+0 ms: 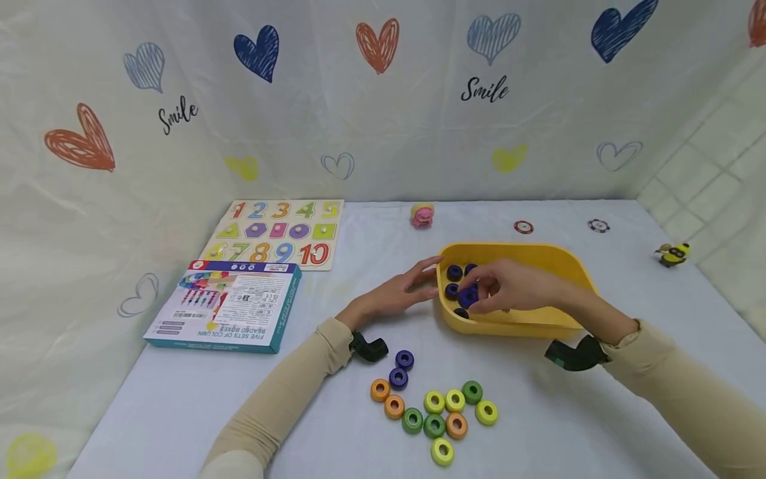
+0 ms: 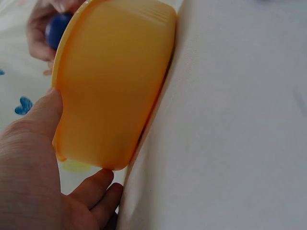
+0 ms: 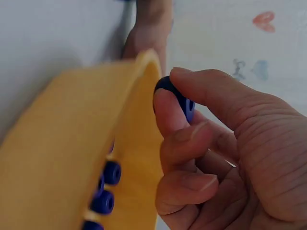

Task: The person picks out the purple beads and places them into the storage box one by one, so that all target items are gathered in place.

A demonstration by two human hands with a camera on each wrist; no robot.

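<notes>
A yellow tub (image 1: 526, 326) stands on the table with several dark blue ring beads (image 1: 454, 273) at its left end. Over that end, my right hand (image 1: 514, 286) pinches one blue ring bead (image 3: 173, 96) between thumb and index finger, as the right wrist view shows close up. My left hand (image 1: 397, 293) touches the tub's left end. In the left wrist view its thumb (image 2: 48, 112) lies against the rim, and its other fingers are near the lower corner. Part of the tub's inside is hidden behind my right hand.
Nearer me lie loose ring beads: purple (image 1: 398, 378), orange (image 1: 394, 406), green (image 1: 434, 426) and yellow (image 1: 442, 452). At the left, a bead-set box (image 1: 221, 309) overlaps a number board (image 1: 275, 231). Farther back are a small pink figure (image 1: 422, 215), two chips (image 1: 523, 227) and a bee toy (image 1: 673, 255).
</notes>
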